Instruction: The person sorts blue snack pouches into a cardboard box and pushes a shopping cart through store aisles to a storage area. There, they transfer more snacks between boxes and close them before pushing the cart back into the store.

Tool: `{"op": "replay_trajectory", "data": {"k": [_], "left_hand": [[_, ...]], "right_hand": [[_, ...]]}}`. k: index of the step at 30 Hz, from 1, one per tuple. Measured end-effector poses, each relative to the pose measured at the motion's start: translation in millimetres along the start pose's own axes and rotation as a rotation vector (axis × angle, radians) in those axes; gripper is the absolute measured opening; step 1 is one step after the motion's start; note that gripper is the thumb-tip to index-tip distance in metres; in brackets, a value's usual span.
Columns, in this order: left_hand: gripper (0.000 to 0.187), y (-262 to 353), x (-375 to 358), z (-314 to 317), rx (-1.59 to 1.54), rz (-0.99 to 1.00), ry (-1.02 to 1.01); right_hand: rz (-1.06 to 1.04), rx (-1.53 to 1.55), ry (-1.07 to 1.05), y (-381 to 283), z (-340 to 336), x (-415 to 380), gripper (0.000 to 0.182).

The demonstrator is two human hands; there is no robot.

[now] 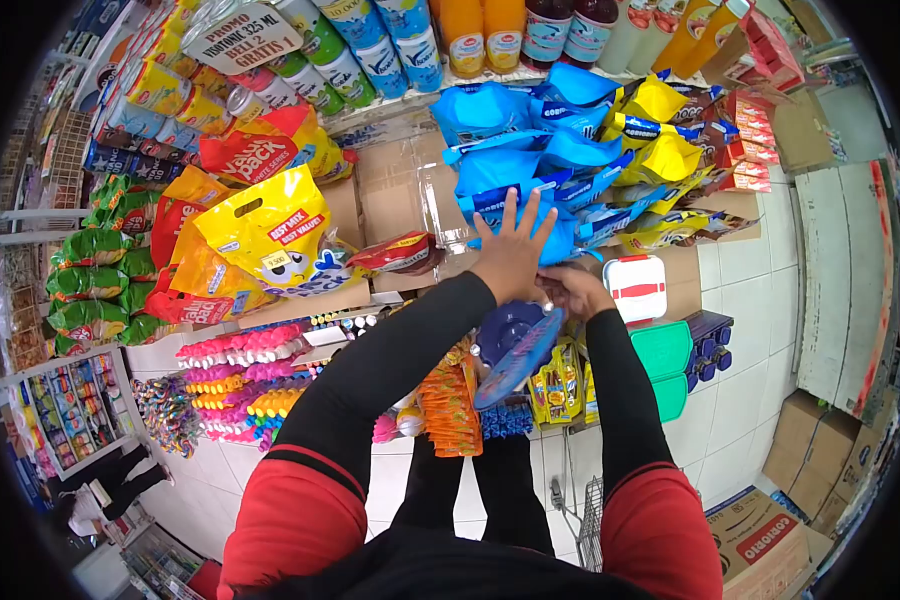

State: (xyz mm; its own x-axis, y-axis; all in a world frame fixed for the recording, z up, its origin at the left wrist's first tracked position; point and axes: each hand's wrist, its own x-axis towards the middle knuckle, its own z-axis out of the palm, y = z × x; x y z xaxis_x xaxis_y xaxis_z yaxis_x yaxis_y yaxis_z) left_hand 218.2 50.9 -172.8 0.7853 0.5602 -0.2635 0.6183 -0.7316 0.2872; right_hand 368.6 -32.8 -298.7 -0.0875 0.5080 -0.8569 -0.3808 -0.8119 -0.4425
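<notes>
Two hands (540, 270) press blue packets (515, 165) on shelf (410, 175).

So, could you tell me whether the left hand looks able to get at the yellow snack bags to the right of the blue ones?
Probably yes. The left hand lies flat on the blue bags, and the yellow bags sit just beside them on the same shelf, with nothing visibly between.

A large yellow snack bag (270, 235) lies at centre left, bottles (490, 30) line the top edge, and an open cardboard box (770, 545) sits at lower right.
</notes>
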Motion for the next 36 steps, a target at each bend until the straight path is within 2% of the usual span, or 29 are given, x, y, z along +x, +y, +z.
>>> {"op": "replay_trajectory", "data": {"k": [1,3,4,5,8,13,15,16,18,19,20,21,22,24,25,27,28,29,31,33,35,36], "left_hand": [[0.110,-3,4,6,-0.001,0.001,-0.007],[0.095,-11,14,21,0.211,0.035,0.090],[0.082,-13,18,24,0.192,0.035,0.131],[0.082,-16,21,27,0.194,0.035,0.129],[0.067,-24,29,29,0.194,0.099,0.239],[0.066,-30,30,7,0.219,0.161,0.255],[0.060,-28,24,-16,-0.055,0.141,0.193],[0.060,-33,25,-19,-0.051,0.140,0.194],[0.054,-51,36,-27,-0.207,0.166,0.569],[0.049,-61,42,-31,-0.251,0.067,0.661],[0.045,-71,48,-34,-0.294,-0.034,0.751],[0.039,-86,55,-35,-0.289,-0.070,0.814],[0.033,-101,61,-34,-0.284,-0.105,0.877],[0.027,-131,74,-31,-0.234,-0.110,0.800],[0.021,-134,75,-31,-0.184,-0.116,0.719],[0.019,-131,80,-29,-0.099,-0.139,0.682],[0.017,-127,82,-30,-0.008,-0.159,0.646],[0.017,-126,86,-31,-0.015,-0.156,0.644],[0.009,-127,98,-32,0.075,-0.170,0.615],[0.009,-128,102,-39,0.065,-0.157,0.681],[0.010,-127,96,-59,0.070,-0.145,0.749],[0.009,-126,87,-76,0.096,-0.143,0.781]], "right_hand": [[0.005,0.005,0.000,-6,4,-1,0.025],[0.117,0.094,-0.108,-16,8,-5,0.028],[0.024,0.181,-0.135,-8,6,8,0.029],[0.025,0.182,-0.137,-2,0,20,0.029],[-0.021,0.553,-0.280,1,2,37,0.030],[-0.063,0.639,-0.261,-1,14,29,0.031],[-0.017,0.539,-0.232,1,9,25,0.035],[-0.019,0.539,-0.235,3,7,25,0.035],[0.025,0.376,-0.157,5,5,25,0.040],[0.025,0.375,-0.157,5,6,21,0.040],[-0.038,0.233,-0.127,5,7,17,0.037],[-0.101,0.090,-0.097,6,8,13,0.035],[-0.101,0.089,-0.097,7,7,13,0.035],[-0.077,0.058,-0.045,11,5,12,0.055],[-0.074,0.057,-0.042,5,14,-2,0.055],[-0.060,0.136,0.025,-6,27,-30,0.082],[-0.047,0.220,-0.053,-5,24,-32,0.108],[-0.045,0.221,-0.046,-1,22,-27,0.108],[-0.006,0.236,0.119,-2,33,-29,0.114],[0.022,0.175,0.106,-1,28,-35,0.119],[0.002,0.259,0.118,11,25,-21,0.095],[0.000,0.262,0.113,11,24,-15,0.095]]}}
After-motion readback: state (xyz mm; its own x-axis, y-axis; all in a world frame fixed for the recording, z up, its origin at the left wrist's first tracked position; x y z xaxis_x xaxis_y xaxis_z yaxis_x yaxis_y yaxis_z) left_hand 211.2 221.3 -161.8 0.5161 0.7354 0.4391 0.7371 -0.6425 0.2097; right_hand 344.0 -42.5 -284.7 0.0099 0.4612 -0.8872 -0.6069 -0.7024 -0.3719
